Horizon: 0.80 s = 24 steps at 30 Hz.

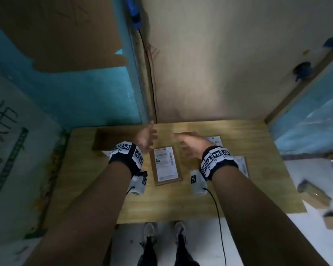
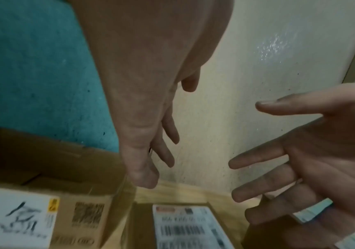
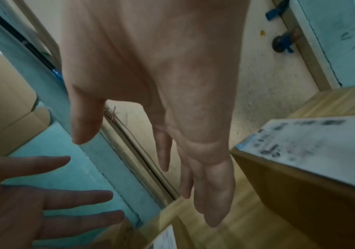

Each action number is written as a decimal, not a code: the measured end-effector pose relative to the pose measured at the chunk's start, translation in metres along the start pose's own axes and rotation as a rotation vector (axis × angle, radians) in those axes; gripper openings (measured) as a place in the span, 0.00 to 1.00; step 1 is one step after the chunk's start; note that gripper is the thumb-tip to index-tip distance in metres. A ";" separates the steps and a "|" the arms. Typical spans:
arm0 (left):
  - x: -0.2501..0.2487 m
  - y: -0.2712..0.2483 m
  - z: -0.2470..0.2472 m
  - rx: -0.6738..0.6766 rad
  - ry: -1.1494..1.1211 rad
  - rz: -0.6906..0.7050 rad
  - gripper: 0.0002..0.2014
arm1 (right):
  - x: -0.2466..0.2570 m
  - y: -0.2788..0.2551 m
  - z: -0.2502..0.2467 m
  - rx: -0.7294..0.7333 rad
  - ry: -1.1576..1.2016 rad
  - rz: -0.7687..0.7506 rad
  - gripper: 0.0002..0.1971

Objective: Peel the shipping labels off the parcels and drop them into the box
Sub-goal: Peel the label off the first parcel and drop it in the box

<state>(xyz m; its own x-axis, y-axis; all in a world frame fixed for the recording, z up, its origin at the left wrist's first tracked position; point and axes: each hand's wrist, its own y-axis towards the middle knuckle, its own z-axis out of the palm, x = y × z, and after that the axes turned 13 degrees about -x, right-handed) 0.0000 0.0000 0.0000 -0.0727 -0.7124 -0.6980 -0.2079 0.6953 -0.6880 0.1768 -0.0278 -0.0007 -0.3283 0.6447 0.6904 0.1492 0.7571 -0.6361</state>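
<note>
A flat brown parcel (image 1: 167,166) with a white shipping label (image 1: 166,163) lies in the middle of the wooden table (image 1: 181,204); the label (image 2: 185,227) also shows in the left wrist view. An open cardboard box (image 1: 108,140) stands at the table's far left, seen as box (image 2: 50,176) close up. My left hand (image 1: 147,138) hovers above the table between box and parcel, fingers straight, holding nothing. My right hand (image 1: 190,145) hovers just right of the parcel, fingers spread and empty. More labelled parcels (image 1: 216,141) lie under and behind the right wrist, one as parcel (image 3: 313,160).
Another labelled parcel (image 1: 242,166) lies right of the right wrist. The table stands against a beige wall (image 1: 219,64) with a cable running down it. Small brown boxes (image 1: 313,194) sit on the floor at right. A large sack (image 1: 13,150) stands at left.
</note>
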 end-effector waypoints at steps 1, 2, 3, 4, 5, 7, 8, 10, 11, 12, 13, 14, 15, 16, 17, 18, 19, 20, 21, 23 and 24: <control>0.004 0.001 0.001 -0.009 -0.022 -0.011 0.32 | -0.004 0.002 0.004 -0.006 -0.001 0.018 0.40; 0.008 0.003 0.001 -0.033 -0.026 -0.022 0.31 | -0.007 0.004 0.006 -0.023 -0.018 0.035 0.40; 0.013 0.005 0.002 -0.042 -0.032 -0.029 0.29 | -0.013 0.008 0.009 -0.027 -0.035 0.046 0.40; 0.019 0.005 0.003 -0.050 -0.030 -0.023 0.27 | -0.019 0.012 0.012 -0.029 -0.039 0.049 0.41; 0.023 0.007 0.003 -0.072 -0.051 -0.014 0.24 | -0.025 0.015 0.014 -0.031 -0.037 0.056 0.41; 0.027 0.010 0.004 -0.123 -0.097 0.031 0.18 | -0.035 0.022 0.019 -0.015 -0.034 0.073 0.42; 0.029 0.012 0.005 -0.137 -0.089 0.066 0.13 | -0.037 0.024 0.022 0.000 -0.033 0.078 0.43; 0.034 0.018 0.007 -0.159 -0.069 0.119 0.04 | -0.043 0.029 0.027 0.016 -0.033 0.111 0.43; 0.038 0.022 0.007 -0.175 -0.047 0.143 0.07 | -0.045 0.033 0.030 0.027 -0.037 0.117 0.43; 0.043 0.028 0.008 -0.187 -0.006 0.169 0.09 | -0.047 0.035 0.033 0.043 -0.039 0.118 0.41; 0.047 0.032 0.007 -0.200 0.042 0.199 0.09 | -0.049 0.038 0.035 0.062 -0.042 0.121 0.39; 0.049 0.032 0.008 -0.207 0.114 0.234 0.08 | -0.050 0.039 0.037 0.079 -0.046 0.124 0.37; 0.051 0.032 0.007 -0.219 0.198 0.269 0.07 | -0.051 0.041 0.039 0.089 -0.046 0.125 0.34; 0.054 0.032 0.006 -0.235 0.292 0.300 0.09 | -0.052 0.043 0.041 0.092 -0.041 0.128 0.32; 0.056 0.031 0.005 -0.256 0.380 0.333 0.11 | -0.053 0.045 0.042 0.088 -0.036 0.133 0.31; 0.057 0.031 0.003 -0.271 0.442 0.364 0.14 | -0.052 0.045 0.043 0.085 -0.036 0.134 0.30; 0.058 0.031 0.001 -0.275 0.486 0.403 0.16 | -0.051 0.046 0.044 0.080 -0.049 0.128 0.30; 0.059 0.032 0.000 -0.263 0.532 0.448 0.17 | -0.050 0.044 0.044 0.078 -0.068 0.121 0.30; 0.059 0.032 -0.002 -0.236 0.591 0.496 0.16 | -0.048 0.042 0.044 0.076 -0.093 0.107 0.30; 0.059 0.033 -0.002 -0.198 0.695 0.560 0.15 | -0.049 0.042 0.045 0.079 -0.160 0.044 0.30; 0.059 0.033 -0.003 -0.196 0.721 0.581 0.14 | -0.049 0.043 0.046 0.078 -0.206 -0.002 0.34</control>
<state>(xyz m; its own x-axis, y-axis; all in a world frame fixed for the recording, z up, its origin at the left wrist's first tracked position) -0.0138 -0.0188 -0.0632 -0.7883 -0.1919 -0.5846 -0.1049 0.9781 -0.1797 0.1562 -0.0320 -0.0776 -0.5135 0.6016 0.6118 0.0785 0.7430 -0.6647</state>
